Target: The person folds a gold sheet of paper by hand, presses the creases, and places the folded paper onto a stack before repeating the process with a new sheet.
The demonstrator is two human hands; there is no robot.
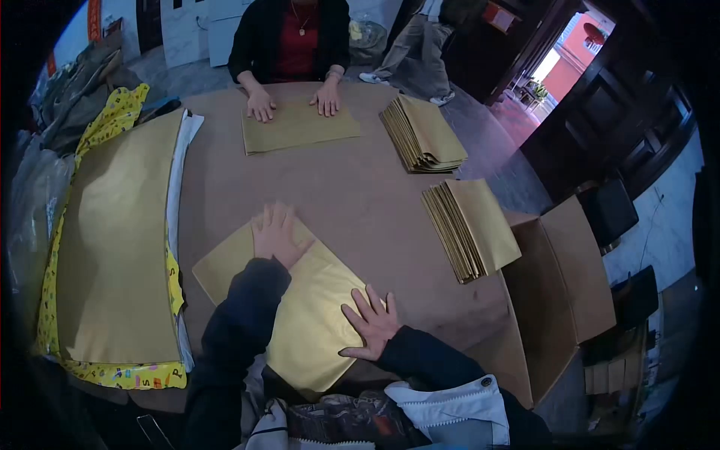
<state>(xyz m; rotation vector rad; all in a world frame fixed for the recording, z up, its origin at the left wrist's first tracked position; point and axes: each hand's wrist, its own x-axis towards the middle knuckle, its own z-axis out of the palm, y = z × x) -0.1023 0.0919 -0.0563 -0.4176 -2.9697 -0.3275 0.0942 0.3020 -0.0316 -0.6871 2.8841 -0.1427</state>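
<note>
A gold paper sheet (315,330) lies at a slant on the table in front of me, its near corner reaching the table's edge by my lap. My left hand (276,234) is laid over its far edge, fingers stretched out and slightly blurred. On the sheet's right side rests my right hand (371,322), open with its fingers spread. A duller section of the paper (229,262) shows left of my left forearm. Neither hand grips anything.
A tall stack of gold sheets (120,240) on yellow printed wrapping lies left. Folded gold bundles (424,135) (472,229) sit right, beside an open cardboard box (551,300). Across the brown table (337,187), a person's hands (326,99) press another gold sheet (300,135).
</note>
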